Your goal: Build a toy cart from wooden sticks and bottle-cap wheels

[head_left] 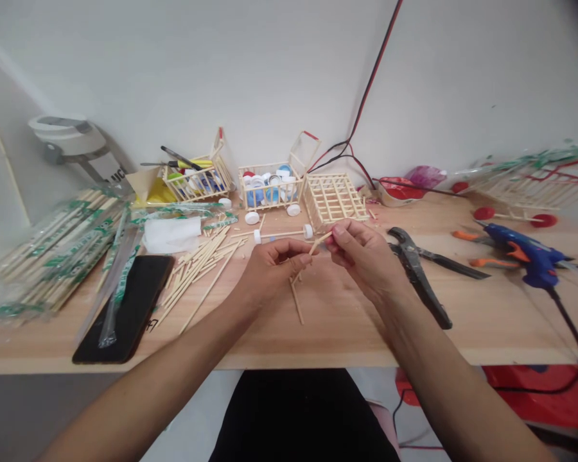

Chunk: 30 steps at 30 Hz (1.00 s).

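Both forearms (149, 391) are extended over the worktop (337, 337), and a thin wooden stick (316, 245) is held between the hands. Its upper end is pinched by the pressed-together fingers (334, 234) of the right hand (363, 260), while the curled fingers (296, 260) of the left hand (272, 273) are closed on it lower down. A second stick (297, 303) slants beneath them toward the worktop; whether the two are joined cannot be told. Just beyond lies a stick axle (284, 234) with white bottle-cap wheels. A loose pile of sticks (197, 273) lies left of the left hand, beside a black phone (137, 301). Black-handled pliers (417, 276) lie just right of the right hand, with a blue hot glue gun (532, 256) farther right. A stick-built frame (334, 200) and a cap-filled stick cart (267, 189) stand behind.
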Each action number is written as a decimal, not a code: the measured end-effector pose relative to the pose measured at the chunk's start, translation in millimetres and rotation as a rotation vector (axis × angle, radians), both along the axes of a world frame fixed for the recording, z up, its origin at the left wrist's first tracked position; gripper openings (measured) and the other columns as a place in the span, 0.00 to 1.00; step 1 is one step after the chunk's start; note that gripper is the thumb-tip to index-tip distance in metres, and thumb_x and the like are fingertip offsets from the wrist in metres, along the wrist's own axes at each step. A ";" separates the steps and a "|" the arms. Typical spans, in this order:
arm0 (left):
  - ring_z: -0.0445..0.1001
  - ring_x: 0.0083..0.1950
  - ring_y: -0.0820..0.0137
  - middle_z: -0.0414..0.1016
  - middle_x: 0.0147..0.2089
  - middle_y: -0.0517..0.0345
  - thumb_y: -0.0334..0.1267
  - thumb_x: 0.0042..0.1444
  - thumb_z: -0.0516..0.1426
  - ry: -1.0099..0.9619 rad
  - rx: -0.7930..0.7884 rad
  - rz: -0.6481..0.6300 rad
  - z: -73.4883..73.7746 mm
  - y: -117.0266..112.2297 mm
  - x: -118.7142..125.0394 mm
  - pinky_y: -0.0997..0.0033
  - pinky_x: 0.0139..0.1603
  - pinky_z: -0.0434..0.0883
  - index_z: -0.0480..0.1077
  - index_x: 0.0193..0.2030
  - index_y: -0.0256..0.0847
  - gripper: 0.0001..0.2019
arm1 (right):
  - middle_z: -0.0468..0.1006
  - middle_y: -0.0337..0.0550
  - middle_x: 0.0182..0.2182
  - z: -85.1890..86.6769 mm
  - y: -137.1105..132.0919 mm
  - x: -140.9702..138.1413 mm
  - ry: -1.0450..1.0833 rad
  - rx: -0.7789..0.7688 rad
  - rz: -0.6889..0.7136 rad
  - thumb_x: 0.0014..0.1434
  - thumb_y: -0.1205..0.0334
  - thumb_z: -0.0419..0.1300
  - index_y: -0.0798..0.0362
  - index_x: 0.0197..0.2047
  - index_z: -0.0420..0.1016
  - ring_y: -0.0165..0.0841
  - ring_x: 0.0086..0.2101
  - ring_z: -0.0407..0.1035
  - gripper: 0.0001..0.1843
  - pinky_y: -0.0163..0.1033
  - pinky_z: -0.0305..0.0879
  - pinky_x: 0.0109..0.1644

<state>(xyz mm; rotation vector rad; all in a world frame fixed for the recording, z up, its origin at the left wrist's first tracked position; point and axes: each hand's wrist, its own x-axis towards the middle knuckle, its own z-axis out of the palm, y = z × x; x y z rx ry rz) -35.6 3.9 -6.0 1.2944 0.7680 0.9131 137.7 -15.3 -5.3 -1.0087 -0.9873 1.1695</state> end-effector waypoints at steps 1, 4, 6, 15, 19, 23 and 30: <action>0.68 0.30 0.77 0.76 0.32 0.58 0.39 0.49 0.65 -0.003 -0.013 -0.003 -0.2 0.3 -0.1 0.76 0.33 0.64 0.78 0.38 0.36 0.10 | 0.72 0.37 0.24 -0.6 -0.3 0.3 -0.018 -0.005 -0.007 0.50 0.50 0.68 0.52 0.28 0.71 0.23 0.23 0.58 0.16 0.28 0.47 0.21; 0.66 0.29 0.78 0.75 0.32 0.58 0.40 0.50 0.65 -0.021 -0.066 -0.016 -0.5 0.5 -0.4 0.76 0.32 0.62 0.78 0.39 0.37 0.12 | 0.74 0.37 0.25 -1.0 -1.9 0.3 -0.141 0.026 -0.059 0.53 0.50 0.66 0.51 0.32 0.71 0.25 0.24 0.62 0.14 0.29 0.52 0.22; 0.66 0.29 0.78 0.74 0.32 0.58 0.41 0.50 0.65 -0.045 -0.101 -0.022 -0.9 0.5 -0.3 0.76 0.32 0.61 0.78 0.39 0.36 0.12 | 0.75 0.37 0.26 -0.3 -3.7 -0.8 -0.285 0.117 -0.143 0.55 0.52 0.64 0.51 0.33 0.72 0.26 0.27 0.66 0.11 0.31 0.57 0.26; 0.67 0.32 0.77 0.74 0.33 0.56 0.42 0.51 0.64 -0.141 -0.178 -0.069 -8.2 1.7 1.5 0.76 0.35 0.62 0.78 0.41 0.36 0.13 | 0.77 0.38 0.30 1.8 -15.4 -9.2 -0.875 0.479 -0.513 0.59 0.60 0.62 0.51 0.35 0.76 0.27 0.26 0.65 0.04 0.34 0.60 0.27; 0.67 0.33 0.77 0.74 0.34 0.56 0.41 0.52 0.65 -0.173 -0.198 -0.083 -9.6 2.0 1.8 0.76 0.35 0.61 0.78 0.41 0.37 0.13 | 0.77 0.39 0.30 0.2 -17.4 -10.8 -0.944 0.558 -0.546 0.60 0.61 0.62 0.51 0.36 0.76 0.28 0.28 0.68 0.03 0.35 0.62 0.29; 0.67 0.33 0.77 0.74 0.34 0.56 0.41 0.51 0.65 -0.185 -0.214 -0.096 -8.0 1.7 1.5 0.76 0.35 0.61 0.79 0.41 0.36 0.13 | 0.79 0.39 0.32 -1.7 -17.5 -11.4 -0.941 0.622 -0.537 0.59 0.64 0.62 0.50 0.38 0.76 0.29 0.30 0.70 0.03 0.36 0.64 0.30; 0.66 0.32 0.78 0.73 0.33 0.57 0.40 0.50 0.65 -0.193 -0.217 -0.096 -3.7 0.1 0.6 0.76 0.35 0.60 0.79 0.40 0.36 0.12 | 0.79 0.37 0.32 -1.1 -18.2 -12.7 -0.896 0.632 -0.557 0.58 0.66 0.64 0.50 0.37 0.76 0.27 0.28 0.68 0.04 0.34 0.61 0.28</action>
